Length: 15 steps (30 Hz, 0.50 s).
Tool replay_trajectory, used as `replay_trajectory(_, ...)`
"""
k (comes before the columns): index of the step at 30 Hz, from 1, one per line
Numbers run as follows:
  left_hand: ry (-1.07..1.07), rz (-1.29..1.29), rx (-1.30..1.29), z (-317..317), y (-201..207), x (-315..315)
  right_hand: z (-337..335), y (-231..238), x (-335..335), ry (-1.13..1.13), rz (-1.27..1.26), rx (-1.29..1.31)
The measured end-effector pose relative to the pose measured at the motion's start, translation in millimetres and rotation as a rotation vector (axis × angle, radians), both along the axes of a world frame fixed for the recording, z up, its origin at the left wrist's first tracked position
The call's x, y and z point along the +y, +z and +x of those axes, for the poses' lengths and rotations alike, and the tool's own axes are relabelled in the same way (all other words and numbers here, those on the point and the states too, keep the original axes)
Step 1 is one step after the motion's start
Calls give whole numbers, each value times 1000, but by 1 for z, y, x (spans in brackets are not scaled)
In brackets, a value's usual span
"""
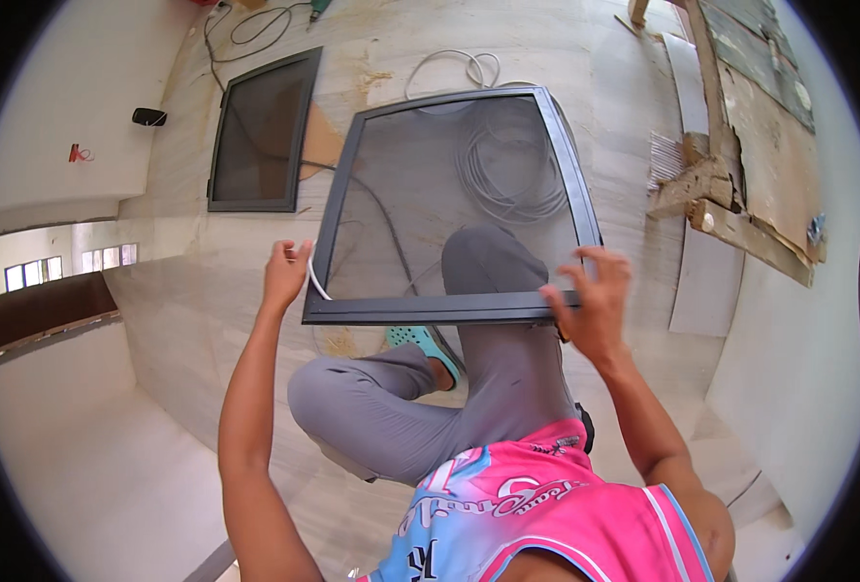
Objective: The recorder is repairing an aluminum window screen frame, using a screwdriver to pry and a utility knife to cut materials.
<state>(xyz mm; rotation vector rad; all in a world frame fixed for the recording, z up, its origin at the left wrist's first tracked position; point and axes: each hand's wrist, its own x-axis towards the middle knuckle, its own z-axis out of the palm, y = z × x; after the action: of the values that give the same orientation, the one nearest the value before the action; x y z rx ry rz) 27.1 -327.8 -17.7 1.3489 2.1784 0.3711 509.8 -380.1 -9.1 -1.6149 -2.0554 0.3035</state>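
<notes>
A dark grey window screen frame [449, 308] with grey mesh lies across my raised right knee, its far end toward the floor. My left hand [286, 274] sits at the frame's near left corner and pinches a thin white cord [317, 285] against the edge. My right hand [590, 301] grips the near right corner of the frame, fingers curled over the rail. Through the mesh I see my grey trouser leg and a coil of white cable [507, 175] on the floor.
A second dark screen frame [260, 131] lies on the pale wood-look floor at the upper left. Black cables [255, 24] run along the far floor. Rough wooden boards and scrap planks [740, 175] are stacked at the right. My teal shoe [420, 339] rests below the frame.
</notes>
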Motion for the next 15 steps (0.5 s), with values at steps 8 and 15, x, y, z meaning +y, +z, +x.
replay_trajectory(8, 330, -161, -440, 35, -30, -4, 67, -31, 9, -456, -834, 1068)
replay_trajectory(15, 654, -6, -614, 70, 5, -37, 62, -49, 38, -184, -639, 2271)
